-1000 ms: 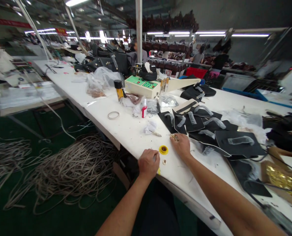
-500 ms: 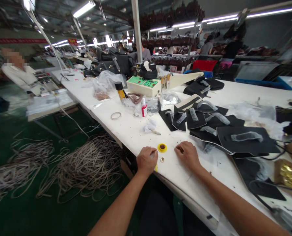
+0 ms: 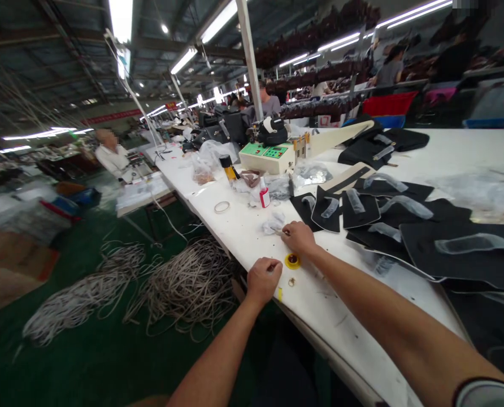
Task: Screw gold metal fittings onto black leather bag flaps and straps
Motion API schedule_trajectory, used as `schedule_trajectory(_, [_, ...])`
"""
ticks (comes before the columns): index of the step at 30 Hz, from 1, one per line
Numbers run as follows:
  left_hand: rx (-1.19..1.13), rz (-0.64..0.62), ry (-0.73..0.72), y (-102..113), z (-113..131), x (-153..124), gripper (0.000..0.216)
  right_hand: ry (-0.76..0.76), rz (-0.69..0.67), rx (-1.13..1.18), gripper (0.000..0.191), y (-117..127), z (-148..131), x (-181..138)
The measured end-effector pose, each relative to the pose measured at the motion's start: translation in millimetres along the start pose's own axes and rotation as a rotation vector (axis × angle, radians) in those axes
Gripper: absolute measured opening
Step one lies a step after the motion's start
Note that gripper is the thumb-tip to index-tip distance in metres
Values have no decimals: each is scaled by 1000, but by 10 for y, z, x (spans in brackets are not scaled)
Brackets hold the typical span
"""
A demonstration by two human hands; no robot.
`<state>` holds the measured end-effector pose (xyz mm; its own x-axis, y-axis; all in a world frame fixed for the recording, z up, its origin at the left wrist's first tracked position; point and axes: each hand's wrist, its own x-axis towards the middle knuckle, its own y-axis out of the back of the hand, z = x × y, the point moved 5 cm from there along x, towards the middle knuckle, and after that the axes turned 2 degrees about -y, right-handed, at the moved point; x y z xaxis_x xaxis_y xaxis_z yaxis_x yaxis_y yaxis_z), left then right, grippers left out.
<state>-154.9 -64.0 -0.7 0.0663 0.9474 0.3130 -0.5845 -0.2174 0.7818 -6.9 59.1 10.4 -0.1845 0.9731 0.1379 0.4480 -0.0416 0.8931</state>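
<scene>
My left hand (image 3: pixel 264 278) rests at the table's near edge with its fingers curled closed; whatever is in them is hidden. Just right of it lies a yellow roll (image 3: pixel 292 260) with a dark centre, like a small roll of tape. A small gold-coloured metal ring (image 3: pixel 291 281) sits on the table below the roll. My right hand (image 3: pixel 299 237) reaches past the roll, fingertips pinched at the end of a pale, slim piece beside a crumpled clear plastic wrap (image 3: pixel 273 224). What exactly the right fingers grip is too small to make out.
Black panels with plastic-wrapped handles (image 3: pixel 360 206) overlap on the right. Behind stand a red-labelled bottle (image 3: pixel 264 195), a black-capped yellow container (image 3: pixel 228 168) and a green-panelled machine (image 3: pixel 266 157). A loose ring (image 3: pixel 222 207) lies left on the white table. Tangled cord (image 3: pixel 184 282) heaps on the floor.
My right hand has moved from the right of the yellow roll, forward and left to the plastic wrap. My left hand stays closed beside the roll. The view has turned left and tilted.
</scene>
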Motion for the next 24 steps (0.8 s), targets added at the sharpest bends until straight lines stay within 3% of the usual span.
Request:
schedule_trajectory(4, [67, 15, 0, -5, 7, 113, 23, 6, -17, -35, 27, -4, 115, -106])
schedule_trajectory(7, [143, 52, -49, 13, 38, 380, 48, 14, -32, -56, 27, 54, 180, -194])
schedule_trajectory(10, [208, 41, -88, -40, 20, 705, 57, 38, -55, -87, 29, 84, 190, -194])
schedule_trajectory(14, [249, -36, -114, -217, -94, 976, 41, 62, -113, -135, 32, 57, 178, -129])
schedule_trajectory(18, [284, -45, -94, -313, -189, 1056, 25, 41, -157, -154, 26, 66, 199, -134])
schedule_trajectory(24, [273, -38, -106, -317, -210, 1064, 24, -27, -96, -92, 30, 379, 340, -393])
